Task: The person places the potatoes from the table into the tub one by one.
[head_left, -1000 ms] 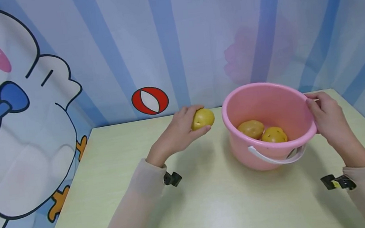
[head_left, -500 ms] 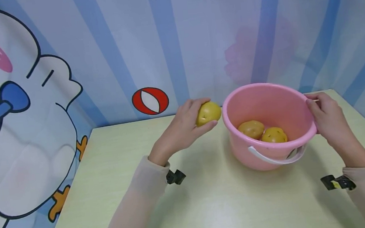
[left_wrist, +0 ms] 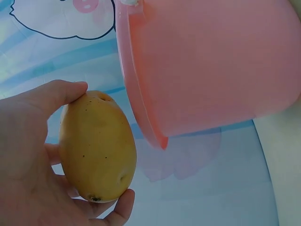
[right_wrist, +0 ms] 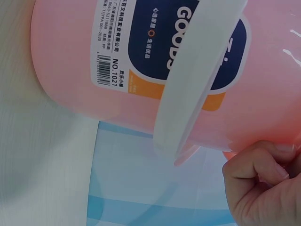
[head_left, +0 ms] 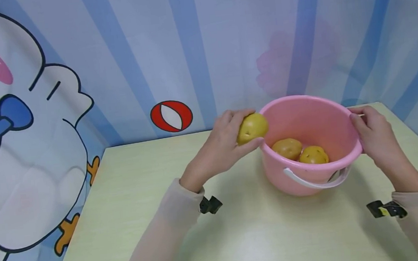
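Note:
A yellow potato (left_wrist: 98,147) is gripped between the thumb and fingers of my left hand (head_left: 223,146). In the head view this potato overlaps the left rim of a pink bucket (head_left: 305,99); in the left wrist view it appears beside the rim, outside the wall. My right hand (head_left: 379,136) holds the bucket's rim on the right side, fingers curled over the edge. Inside the bucket lie two more potatoes, a browner one (head_left: 288,148) and a yellow one (head_left: 313,154). The bucket's white handle (right_wrist: 188,84) hangs down at the front.
The bucket stands on a pale wooden table (head_left: 147,196), toward its back right. Behind the table hangs a blue striped cloth (head_left: 223,48) with cartoon prints. A printed label (right_wrist: 155,42) is on the bucket's side. Each sleeve carries a small black camera mount (head_left: 210,205).
My left hand has moved right and slightly up with the potato, from beside the bucket to its left rim. My right hand and the bucket have stayed in place.

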